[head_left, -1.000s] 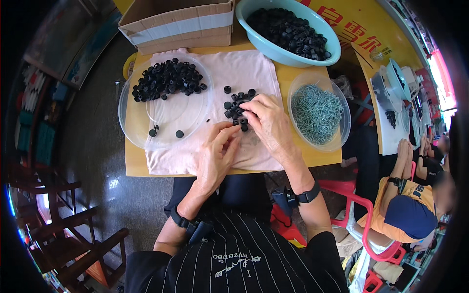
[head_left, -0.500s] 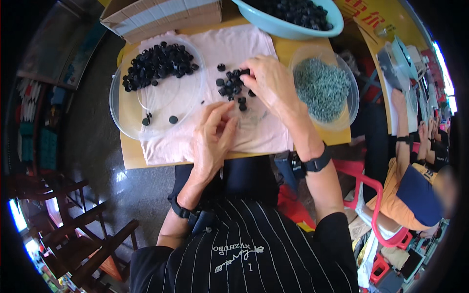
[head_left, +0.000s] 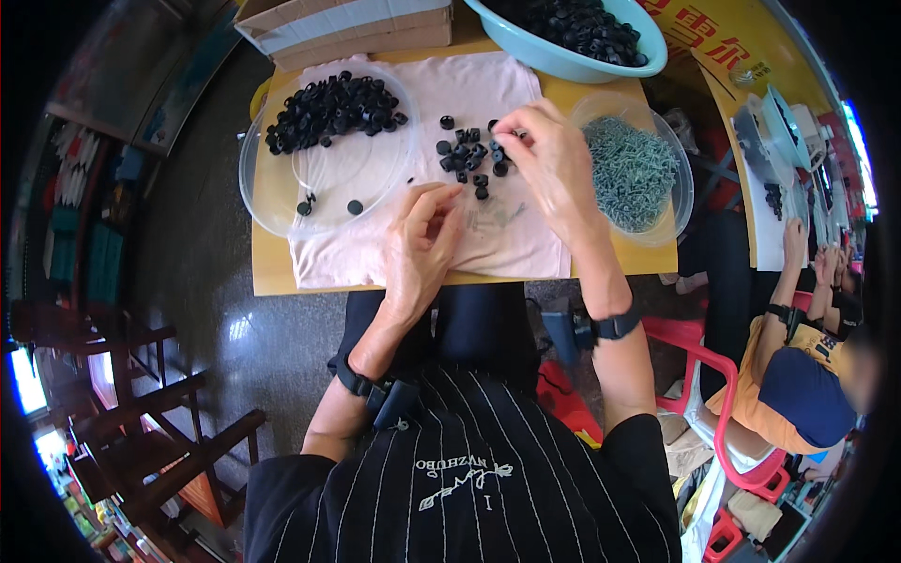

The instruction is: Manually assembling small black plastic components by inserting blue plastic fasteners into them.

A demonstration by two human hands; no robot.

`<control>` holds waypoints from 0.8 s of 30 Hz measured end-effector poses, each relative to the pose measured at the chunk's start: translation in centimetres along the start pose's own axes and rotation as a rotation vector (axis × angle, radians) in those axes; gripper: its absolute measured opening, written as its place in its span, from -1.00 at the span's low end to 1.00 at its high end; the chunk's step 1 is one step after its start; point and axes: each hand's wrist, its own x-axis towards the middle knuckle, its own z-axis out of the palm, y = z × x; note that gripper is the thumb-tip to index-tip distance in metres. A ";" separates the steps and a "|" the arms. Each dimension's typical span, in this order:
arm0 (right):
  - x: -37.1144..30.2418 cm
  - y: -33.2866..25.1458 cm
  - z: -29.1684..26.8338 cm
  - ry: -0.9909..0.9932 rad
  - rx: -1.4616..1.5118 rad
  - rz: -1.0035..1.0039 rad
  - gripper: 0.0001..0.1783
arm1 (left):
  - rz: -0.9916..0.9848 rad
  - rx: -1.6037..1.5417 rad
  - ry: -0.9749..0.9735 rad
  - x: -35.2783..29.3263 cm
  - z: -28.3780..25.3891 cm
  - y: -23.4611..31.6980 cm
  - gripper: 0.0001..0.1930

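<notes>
Dark floor borders a worktop whose pink cloth bears black caps at upper centre, the right hand angled over their right edge, fingertips drawn together, grip unclear, the left hand half-open below.

A brown cardboard box with a white band stands at the far left, and a yellow banner spreads at the upper right. Near a second surface bearing a light-blue basin, a co-worker in orange and navy sits beyond a red plastic chair. Dark wooden chairs stand on the glossy grey floor at left.
</notes>
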 end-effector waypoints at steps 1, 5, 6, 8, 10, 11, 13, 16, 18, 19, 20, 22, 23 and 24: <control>-0.6 -0.1 -0.7 0.003 -0.003 -0.019 -0.91 | 0.026 0.002 -0.014 0.2 -0.1 0.1 -0.77; -5.0 -1.3 -2.2 -0.103 0.044 0.078 -0.88 | 0.052 0.007 -0.059 0.3 -0.6 -0.2 -0.79; -6.2 -1.2 -2.3 -0.104 0.041 0.082 -0.88 | 0.050 0.004 -0.062 0.4 -0.6 0.2 -0.79; -8.1 -1.0 -2.3 -0.088 0.014 0.179 -0.85 | 0.149 0.222 -0.141 0.5 -1.2 1.7 -0.78; -9.0 -0.7 -2.4 -0.091 -0.063 0.150 -0.84 | 0.124 0.278 -0.179 0.7 -1.4 2.1 -0.77; -9.4 -0.7 -2.4 -0.075 -0.125 0.084 -0.83 | 0.106 0.280 -0.210 0.7 -1.4 2.1 -0.77; -9.6 -0.8 -2.4 -0.058 -0.179 0.015 -0.83 | 0.086 0.292 -0.236 0.8 -1.4 1.8 -0.77; -9.8 -1.1 -2.7 -0.053 -0.131 -0.004 -0.83 | 0.147 0.329 -0.245 0.8 -1.2 1.5 -0.78; -9.8 -1.0 -3.0 -0.063 -0.082 0.034 -0.85 | 0.109 0.302 -0.244 0.9 -1.2 1.5 -0.80; -9.8 -0.9 -3.0 -0.061 -0.082 0.038 -0.85 | 0.110 0.302 -0.248 0.9 -1.2 1.6 -0.80; -9.8 -0.9 -3.0 -0.075 -0.047 0.076 -0.85 | 0.078 0.294 -0.251 0.9 -1.2 1.9 -0.82; -9.7 -0.6 -2.9 -0.088 -0.009 0.115 -0.85 | 0.045 0.288 -0.253 0.9 -1.2 2.0 -0.85; -9.7 -0.3 -2.9 -0.093 0.005 0.131 -0.85 | 0.059 0.261 -0.247 0.9 -1.2 1.9 -0.85; -9.7 -0.2 -2.9 -0.098 0.018 0.149 -0.85 | 0.072 0.235 -0.242 0.9 -1.3 1.9 -0.86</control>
